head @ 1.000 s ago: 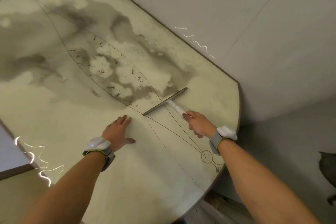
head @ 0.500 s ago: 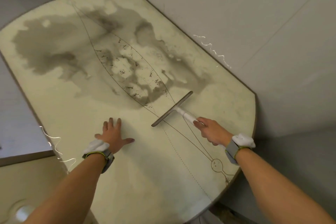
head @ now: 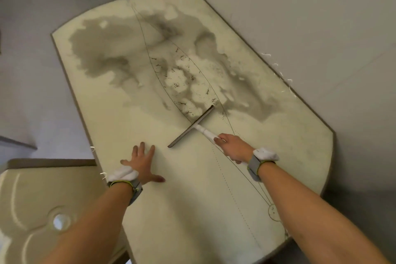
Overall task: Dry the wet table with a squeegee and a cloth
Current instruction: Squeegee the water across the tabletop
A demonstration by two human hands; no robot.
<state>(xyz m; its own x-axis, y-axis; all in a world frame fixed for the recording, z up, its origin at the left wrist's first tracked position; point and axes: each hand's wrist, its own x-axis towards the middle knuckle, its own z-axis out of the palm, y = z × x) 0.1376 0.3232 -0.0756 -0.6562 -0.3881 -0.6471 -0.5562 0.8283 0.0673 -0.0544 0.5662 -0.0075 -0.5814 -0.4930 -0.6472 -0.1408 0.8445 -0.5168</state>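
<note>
A pale cream table (head: 192,199) with a dark rim fills the head view. A large grey wet patch (head: 120,58) covers its far half. The squeegee (head: 191,129) has a dark blade and a white handle, and its blade lies on the tabletop at the near edge of the wet patch. My right hand (head: 234,147) grips the white handle. My left hand (head: 143,164) rests flat on the dry near part of the table, fingers spread, left of the blade. No cloth is in view.
A grey wall (head: 310,28) runs along the table's right side. A second cream surface (head: 42,210) with a round fitting sits at the lower left. Grey floor (head: 27,81) lies to the left.
The view has swung so more of the table's far and left side shows. The squeegee blade stays at the wet patch's near edge, and my left hand has shifted a little left on the table.
</note>
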